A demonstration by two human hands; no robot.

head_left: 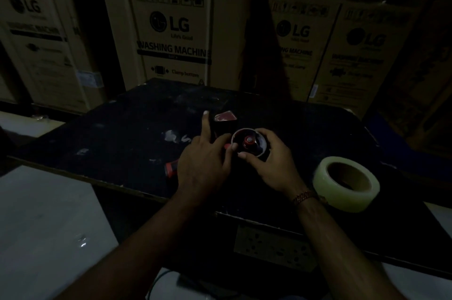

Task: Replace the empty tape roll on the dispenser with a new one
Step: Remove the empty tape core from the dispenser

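Note:
A red and black tape dispenser (223, 119) lies on its side on the dark table (127, 128), its red handle (171, 168) poking out under my left wrist. My left hand (203, 160) presses down on the dispenser body, index finger stretched forward. The empty roll core (261, 145), a thin pale ring, sits around the red hub (249, 144). My right hand (271, 162) wraps this ring, thumb at its near rim and fingers behind. A full roll of clear tape (347, 183) lies flat at the table's right front.
The scene is dim. Large cardboard washing machine boxes (171, 35) stand close behind the table on all sides. Scraps of tape (171, 137) stick to the tabletop left of the dispenser. A pale floor (44, 221) shows at the lower left.

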